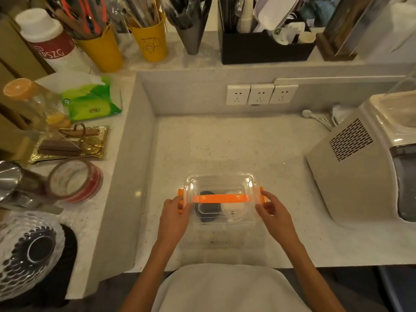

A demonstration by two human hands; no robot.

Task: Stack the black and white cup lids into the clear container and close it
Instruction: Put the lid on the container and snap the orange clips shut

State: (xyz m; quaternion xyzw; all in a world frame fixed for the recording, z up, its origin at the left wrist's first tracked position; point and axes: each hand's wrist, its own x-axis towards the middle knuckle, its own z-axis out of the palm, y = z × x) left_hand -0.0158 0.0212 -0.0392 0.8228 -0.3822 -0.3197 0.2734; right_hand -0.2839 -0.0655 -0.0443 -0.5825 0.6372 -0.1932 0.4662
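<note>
The clear container [221, 180] sits on the speckled counter in front of me with its clear lid on top. An orange handle [221, 198] lies across the lid. Through the plastic I see black cup lids [208, 209] on the left and white cup lids [234, 211] on the right. My left hand [176, 212] grips the container's left end at the orange latch [180, 192]. My right hand [273, 210] grips the right end at the other orange latch [262, 192].
A beige machine [360, 167] stands to the right. A raised ledge on the left holds tape rolls [75, 180], a gold tray [69, 144] and a green tissue pack [92, 101]. Wall sockets [261, 94] sit behind, with yellow cups [149, 39] and a black organiser [265, 47] on the shelf above.
</note>
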